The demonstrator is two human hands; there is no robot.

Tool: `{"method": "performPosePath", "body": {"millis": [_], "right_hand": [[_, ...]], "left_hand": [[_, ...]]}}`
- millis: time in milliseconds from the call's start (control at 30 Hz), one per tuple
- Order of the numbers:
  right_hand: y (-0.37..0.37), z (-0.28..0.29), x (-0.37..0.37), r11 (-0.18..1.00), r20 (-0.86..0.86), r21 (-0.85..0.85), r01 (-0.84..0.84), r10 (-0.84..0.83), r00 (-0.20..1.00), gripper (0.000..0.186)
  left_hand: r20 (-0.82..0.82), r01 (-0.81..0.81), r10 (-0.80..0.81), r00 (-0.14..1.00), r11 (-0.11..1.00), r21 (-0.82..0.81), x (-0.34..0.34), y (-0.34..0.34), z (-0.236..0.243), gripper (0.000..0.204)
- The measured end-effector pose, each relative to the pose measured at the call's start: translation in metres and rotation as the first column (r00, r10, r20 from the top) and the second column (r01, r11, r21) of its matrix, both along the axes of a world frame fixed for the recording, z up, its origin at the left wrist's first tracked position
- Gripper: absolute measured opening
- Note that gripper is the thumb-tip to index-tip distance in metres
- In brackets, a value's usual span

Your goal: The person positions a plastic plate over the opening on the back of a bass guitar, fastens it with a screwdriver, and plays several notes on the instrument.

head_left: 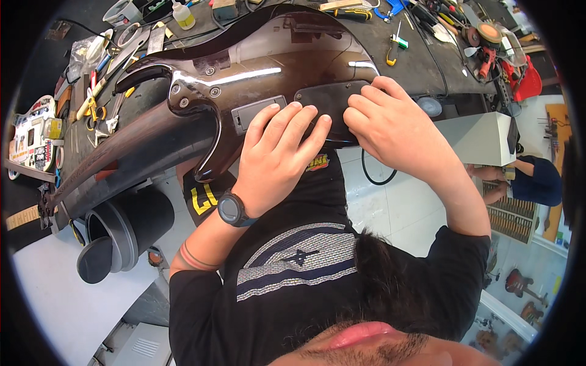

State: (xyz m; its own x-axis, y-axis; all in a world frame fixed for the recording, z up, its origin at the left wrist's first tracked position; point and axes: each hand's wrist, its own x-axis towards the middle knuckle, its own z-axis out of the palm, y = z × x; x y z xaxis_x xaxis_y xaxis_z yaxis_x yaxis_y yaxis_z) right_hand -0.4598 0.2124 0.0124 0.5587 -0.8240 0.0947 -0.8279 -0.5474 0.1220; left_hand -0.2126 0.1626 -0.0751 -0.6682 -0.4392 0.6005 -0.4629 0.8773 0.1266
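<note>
A glossy dark brown electric guitar (317,52) lies back up across the workbench, its neck (125,146) running to the lower left. My left hand (274,149) rests on the back with fingers spread, between a small rectangular compartment lid (249,114) and a black cavity cover (325,95). At the right end of that cover, my right hand (390,122) has its fingers curled closed against the guitar's edge. Whatever those fingers grip, if anything, is hidden beneath them. Three round screws (215,91) show near the neck joint.
A yellow-handled screwdriver (392,56) lies beyond the guitar. Yellow scissors (94,113) and a squeeze bottle (183,17) are on the bench, with cluttered tools (488,36) at far right. A black bin (149,219) stands below the neck. Another person (537,181) is at the right.
</note>
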Motion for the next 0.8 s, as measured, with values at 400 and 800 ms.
{"method": "performPosePath", "body": {"millis": [400, 800], "right_hand": [[-0.012, -0.015, -0.023, 0.992, -0.048, 0.121, 0.035, -0.030, 0.998, 0.018], [-0.082, -0.099, -0.180, 0.926, 0.081, -0.216, 0.311, -0.300, 0.950, 0.046]], "left_hand": [[0.014, 0.008, -0.008, 1.000, 1.000, -0.014, 0.002, -0.003, 0.000, 0.056], [-0.033, 0.244, -0.242, 0.970, 0.951, 0.190, -0.021, -0.026, 0.044, 0.025]]}}
